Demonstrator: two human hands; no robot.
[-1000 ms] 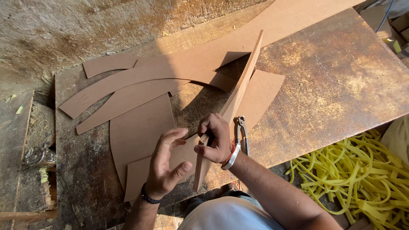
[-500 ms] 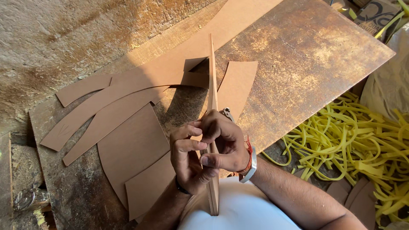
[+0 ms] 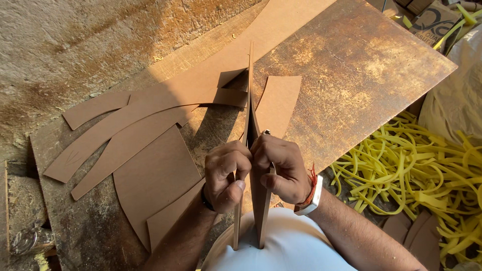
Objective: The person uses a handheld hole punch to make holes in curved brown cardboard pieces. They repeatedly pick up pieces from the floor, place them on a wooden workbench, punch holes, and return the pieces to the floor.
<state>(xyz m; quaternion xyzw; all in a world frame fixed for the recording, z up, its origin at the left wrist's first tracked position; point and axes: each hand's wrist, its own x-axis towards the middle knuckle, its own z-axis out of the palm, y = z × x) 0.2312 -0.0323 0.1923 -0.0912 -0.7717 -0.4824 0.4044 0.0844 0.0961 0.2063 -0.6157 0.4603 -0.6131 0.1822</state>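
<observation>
2 hands, the left hand (image 3: 227,173) and the right hand (image 3: 281,168), now clamp together on the brown board piece (image 3: 249,108), which has turned from tilted to edge-on above the bench (image 3: 361,65).

Curved brown board cutouts (image 3: 150,165) lie on a rusty table (image 3: 361,65), yellow strips (image 3: 416,165) heaped beside it.

Bare forearms, a white watch (image 3: 315,199) with red thread on the right wrist, a dark band (image 3: 205,199) on the left, white shirt (image 3: 291,248).
</observation>
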